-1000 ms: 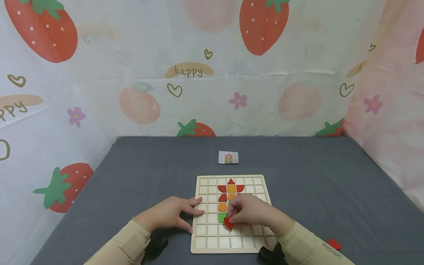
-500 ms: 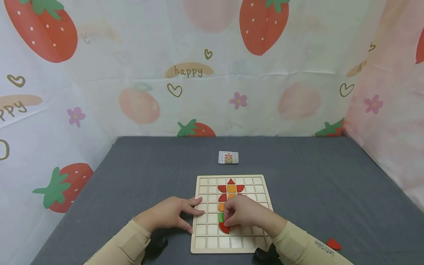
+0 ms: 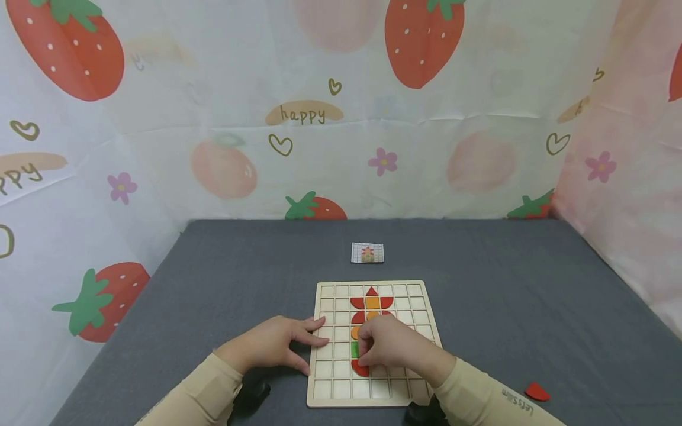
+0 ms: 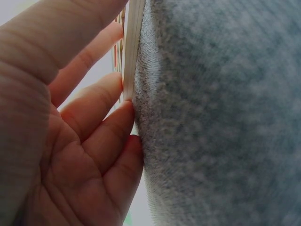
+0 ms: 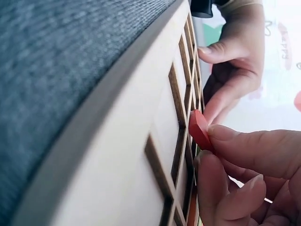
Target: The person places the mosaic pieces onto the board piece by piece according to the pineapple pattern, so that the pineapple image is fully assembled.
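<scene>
My right hand (image 3: 396, 346) pinches a red quarter-circle tile (image 3: 359, 369) between thumb and index finger. In the right wrist view this red tile sits tilted against the grid strips. The wooden grid board (image 3: 341, 388) lies flat, and my left hand (image 3: 272, 343) rests at its left edge with spread fingers. On the board, a green square tile (image 3: 354, 349) is just above the pinched one, and an orange round tile (image 3: 355, 332) above that. Higher up are an orange square tile (image 3: 372, 303), a red triangle tile (image 3: 371, 291) and several red tiles. My right fingers hide some middle cells.
A small pattern card (image 3: 367, 253) lies behind the board. Another red tile (image 3: 537, 391) is on the grey tablecloth (image 3: 495, 296), beyond my right forearm. A strawberry-print curtain (image 3: 229, 118) hangs behind and at both sides.
My right hand has shifted slightly left and lowered the red quarter-circle tile, turning it, to the cell below the green square. My left hand has stayed put.
</scene>
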`<state>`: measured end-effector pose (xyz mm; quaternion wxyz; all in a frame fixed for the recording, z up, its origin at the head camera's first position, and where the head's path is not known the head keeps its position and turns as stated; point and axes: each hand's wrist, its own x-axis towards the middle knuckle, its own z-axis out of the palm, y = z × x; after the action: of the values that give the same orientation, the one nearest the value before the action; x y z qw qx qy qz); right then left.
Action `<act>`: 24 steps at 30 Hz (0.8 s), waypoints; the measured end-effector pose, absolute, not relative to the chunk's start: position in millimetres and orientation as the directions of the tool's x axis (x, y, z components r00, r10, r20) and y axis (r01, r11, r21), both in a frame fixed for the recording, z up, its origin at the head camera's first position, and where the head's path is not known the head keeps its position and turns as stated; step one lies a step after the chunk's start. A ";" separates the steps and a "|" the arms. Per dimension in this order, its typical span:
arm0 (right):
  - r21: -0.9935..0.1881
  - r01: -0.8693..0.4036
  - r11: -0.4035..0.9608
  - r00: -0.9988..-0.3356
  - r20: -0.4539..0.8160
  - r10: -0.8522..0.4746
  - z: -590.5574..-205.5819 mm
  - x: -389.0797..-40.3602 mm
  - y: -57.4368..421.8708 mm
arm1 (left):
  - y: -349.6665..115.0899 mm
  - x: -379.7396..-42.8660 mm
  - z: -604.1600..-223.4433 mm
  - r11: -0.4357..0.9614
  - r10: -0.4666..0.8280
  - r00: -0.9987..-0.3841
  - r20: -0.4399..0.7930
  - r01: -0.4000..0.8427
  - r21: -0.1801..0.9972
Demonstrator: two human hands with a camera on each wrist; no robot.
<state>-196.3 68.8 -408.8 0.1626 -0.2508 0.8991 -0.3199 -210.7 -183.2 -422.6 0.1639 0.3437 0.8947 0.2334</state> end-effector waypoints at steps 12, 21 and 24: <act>-0.648 -0.401 0.648 -0.782 -0.126 -0.610 -406.1 -197.1 76.4 | -182.8 -211.4 -423.7 0.657 0.691 -0.710 -0.137 0.537 0.529; -0.648 -0.381 0.659 -0.781 -0.156 -0.605 -407.0 -193.8 77.2 | -182.3 -211.2 -423.8 0.664 0.683 -0.717 -0.137 0.531 0.527; -0.623 -0.388 0.679 -0.791 -0.152 -0.592 -408.3 -193.7 76.0 | -182.1 -211.0 -423.0 0.662 0.685 -0.716 -0.134 0.536 0.524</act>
<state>-193.7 76.0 -408.3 0.1735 -0.2724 0.8997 -0.2935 -211.0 -182.1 -423.0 0.1623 0.3404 0.8971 0.2303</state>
